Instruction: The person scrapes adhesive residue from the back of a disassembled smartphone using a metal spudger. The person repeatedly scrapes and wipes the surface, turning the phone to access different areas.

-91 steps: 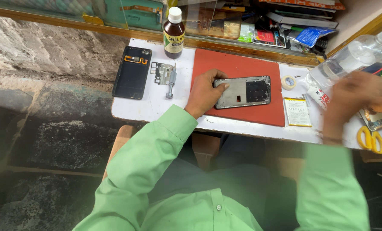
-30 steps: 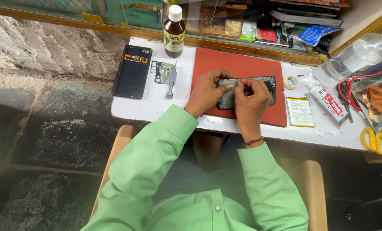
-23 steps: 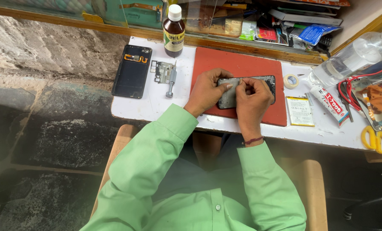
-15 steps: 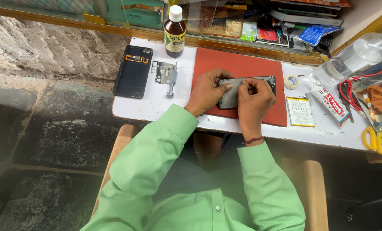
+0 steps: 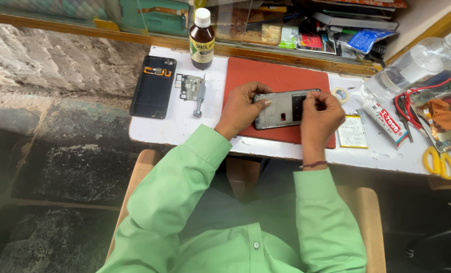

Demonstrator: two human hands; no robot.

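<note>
A grey phone frame [image 5: 280, 109] lies on a red mat [image 5: 278, 81] on the white table [image 5: 162, 132]. My left hand [image 5: 239, 107] grips the frame's left end. My right hand [image 5: 319, 116] rests on its right end, fingers pinched at the top right corner; whether it holds a small tool is hidden. Both arms wear green sleeves.
Left of the mat lie a black phone screen [image 5: 153, 86], a small metal plate [image 5: 188, 87] and a screwdriver [image 5: 199, 97]. A brown bottle [image 5: 202, 39] stands behind. To the right are a tape roll [image 5: 341, 94], a flat battery [image 5: 352, 131], a glue tube [image 5: 384, 116], a clear bottle [image 5: 412, 68] and yellow scissors [image 5: 439, 163].
Three seconds ago my right hand was out at the right of the table; it has come onto the phone frame's right end. My left hand has stayed on the frame.
</note>
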